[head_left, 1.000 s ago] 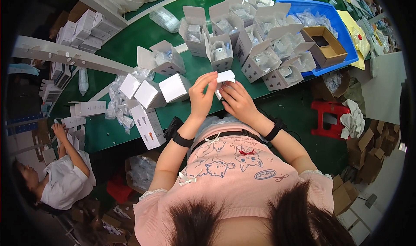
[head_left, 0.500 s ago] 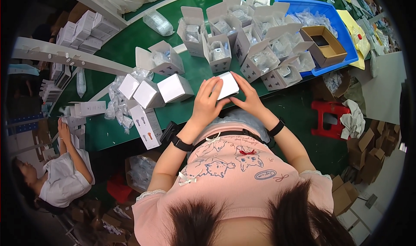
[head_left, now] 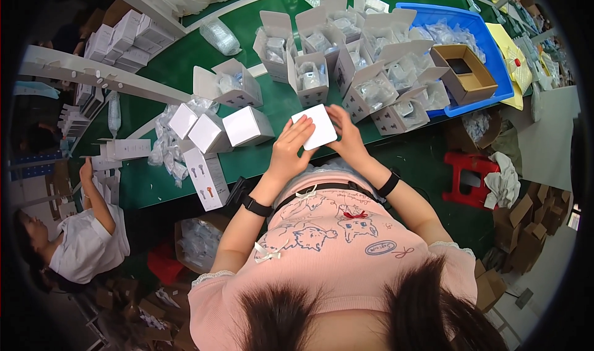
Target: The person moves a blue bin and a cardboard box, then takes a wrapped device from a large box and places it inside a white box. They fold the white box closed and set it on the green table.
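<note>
Both my hands hold one small white box [head_left: 315, 126], closed, just over the near edge of the green table [head_left: 278, 103]. My left hand [head_left: 291, 148] grips its left and lower side, fingers spread on top. My right hand [head_left: 346, 134] holds its right side. Just beyond the box stand several open white boxes [head_left: 309, 79] with bagged parts inside. To my left lie three closed white boxes [head_left: 213, 128] and one longer box [head_left: 207, 178] lying flat.
A blue bin [head_left: 476, 35] with a brown carton [head_left: 467, 72] inside sits at the right end of the table. Clear plastic bags [head_left: 167, 147] lie near the closed boxes. A red stool [head_left: 473, 175] stands on the floor at right. Another person [head_left: 80, 239] works at lower left.
The box's flap was open and up between my hands a second ago; now the box is shut and both hands have lowered it toward me.
</note>
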Demonstrator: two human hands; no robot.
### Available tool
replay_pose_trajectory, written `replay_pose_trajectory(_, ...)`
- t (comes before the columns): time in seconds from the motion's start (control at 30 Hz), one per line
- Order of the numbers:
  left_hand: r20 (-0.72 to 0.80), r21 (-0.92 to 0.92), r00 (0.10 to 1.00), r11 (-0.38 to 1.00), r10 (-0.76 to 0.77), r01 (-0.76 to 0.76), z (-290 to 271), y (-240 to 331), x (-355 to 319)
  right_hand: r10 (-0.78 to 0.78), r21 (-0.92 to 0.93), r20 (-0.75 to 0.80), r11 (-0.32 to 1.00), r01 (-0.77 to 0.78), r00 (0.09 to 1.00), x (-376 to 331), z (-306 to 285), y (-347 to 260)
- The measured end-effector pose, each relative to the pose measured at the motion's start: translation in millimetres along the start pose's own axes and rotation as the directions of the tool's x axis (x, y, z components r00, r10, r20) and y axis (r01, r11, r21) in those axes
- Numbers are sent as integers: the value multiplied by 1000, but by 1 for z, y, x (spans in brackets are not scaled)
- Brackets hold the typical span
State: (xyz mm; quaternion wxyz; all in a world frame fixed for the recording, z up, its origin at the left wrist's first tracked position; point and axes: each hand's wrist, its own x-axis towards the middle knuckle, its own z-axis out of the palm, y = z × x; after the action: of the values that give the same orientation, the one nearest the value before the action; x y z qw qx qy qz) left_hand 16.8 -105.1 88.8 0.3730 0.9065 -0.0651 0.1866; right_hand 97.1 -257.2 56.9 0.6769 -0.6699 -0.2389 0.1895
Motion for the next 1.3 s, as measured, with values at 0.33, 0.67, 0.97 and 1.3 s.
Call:
replay_pose_trajectory(0.33, 101, 250, 989, 959, 109, -131, -2, -2, 0, -329, -366, 435, 786, 498, 838, 11, -26, -12)
replay_pose_trajectory(0.67, 108, 388, 969, 888, 221, -246, 4, -10, 2, -310, -275, 366, 864, 421, 877, 12, -27, -5)
replay_pose_trajectory(0.97, 72, 452, 964, 853, 257, -261, 18, -9, -4, -433, -330, 433, 739, 587, 790, 15, -35, -4)
replay_pose_trajectory(1.3, 123, 398, 979, 895, 164, -200, 20, -16, -19, -428, -313, 546, 692, 650, 720, 21, -37, 6)
